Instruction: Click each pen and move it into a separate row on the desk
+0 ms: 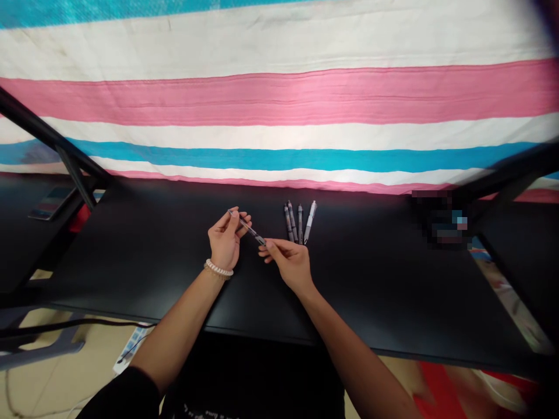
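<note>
A slim pen (pixel 250 228) with a clear barrel and a dark grip slants between my two hands above the black table. My left hand (pixel 225 237) pinches its upper-left end between thumb and fingers. At the lower-right end, my right hand (pixel 289 262) holds the dark part with thumb and fingertips. Just beyond my right hand, several pens lie side by side on the table: dark ones (pixel 293 221) on the left and a white one (pixel 310 221) at the right, their near ends close to my knuckles.
The black table (pixel 371 279) stretches to both sides. A striped cloth (pixel 279 99) hangs along its back edge. Black slanted bars (pixel 56 137) stand at both sides. A phone-like flat object (pixel 52 202) lies at far left. Dark blurred items (pixel 445 224) sit at the right. A power strip (pixel 131 348) is below.
</note>
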A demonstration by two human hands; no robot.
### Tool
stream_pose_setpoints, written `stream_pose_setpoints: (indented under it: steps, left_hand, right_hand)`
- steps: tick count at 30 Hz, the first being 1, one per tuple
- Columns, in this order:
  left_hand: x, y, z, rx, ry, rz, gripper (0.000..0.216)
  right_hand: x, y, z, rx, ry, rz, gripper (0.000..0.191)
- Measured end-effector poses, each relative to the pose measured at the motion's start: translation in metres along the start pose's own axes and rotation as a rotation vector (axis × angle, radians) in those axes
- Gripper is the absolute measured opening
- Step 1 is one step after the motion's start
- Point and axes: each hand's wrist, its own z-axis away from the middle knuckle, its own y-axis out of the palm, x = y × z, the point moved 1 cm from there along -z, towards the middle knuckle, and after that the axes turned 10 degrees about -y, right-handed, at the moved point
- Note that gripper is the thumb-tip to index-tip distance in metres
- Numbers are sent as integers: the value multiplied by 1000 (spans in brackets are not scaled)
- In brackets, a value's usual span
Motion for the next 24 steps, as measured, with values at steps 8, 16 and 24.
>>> stream_pose_setpoints:
  steps: [8, 16, 24]
  left_hand:
    - [-1, 0, 0, 1, -6, 4, 35]
    - [1, 0, 0, -1, -13, 0, 32]
    - [-3, -4, -5, -92, 28, 81, 32]
  right_hand:
    - [-1, 1, 0, 31, 6, -22, 31]
    - [0, 0, 0, 33, 14, 19, 34]
    - [1, -4, 0, -51, -137, 106, 15]
